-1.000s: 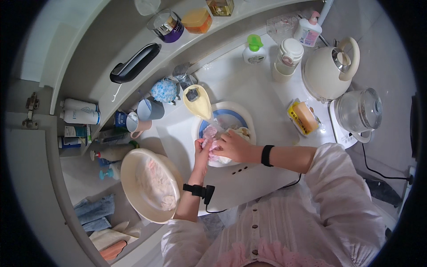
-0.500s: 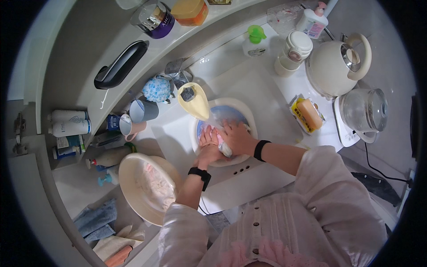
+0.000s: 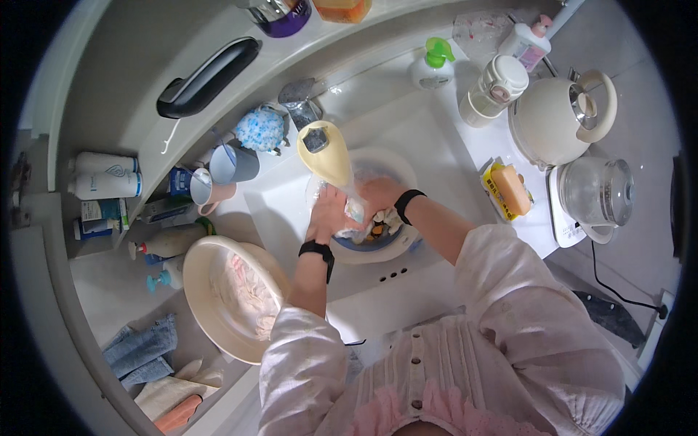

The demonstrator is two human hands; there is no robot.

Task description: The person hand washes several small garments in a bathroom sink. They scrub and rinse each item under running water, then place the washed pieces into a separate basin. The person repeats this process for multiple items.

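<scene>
Over a cream wash basin (image 3: 400, 251) with a blue inside, set in the white sink, my hands hold a wet whitish cloth (image 3: 355, 211) with pink and pale coloured patches. My left hand (image 3: 329, 213) presses it from the left. My right hand (image 3: 379, 193) grips it from the right, its fingers partly hidden by the tap spout. Water runs from the yellow tap extender (image 3: 325, 154) onto the cloth and hands. More wet fabric (image 3: 376, 228), pale with dark and orange patches, lies in the basin below.
A cream tub (image 3: 198, 305) of pale pink laundry stands to the left. On the right are a soap bar (image 3: 510, 190) on its wrapper, a cream kettle (image 3: 549, 120), a glass pot (image 3: 592, 192) and a white bottle (image 3: 496, 89). A pink cup (image 3: 211, 192) sits at the left.
Both hands have lifted from down in the basin to just under the spout, bringing the cloth up. The fabric lying in the basin now shows. The whole view has shifted a little.
</scene>
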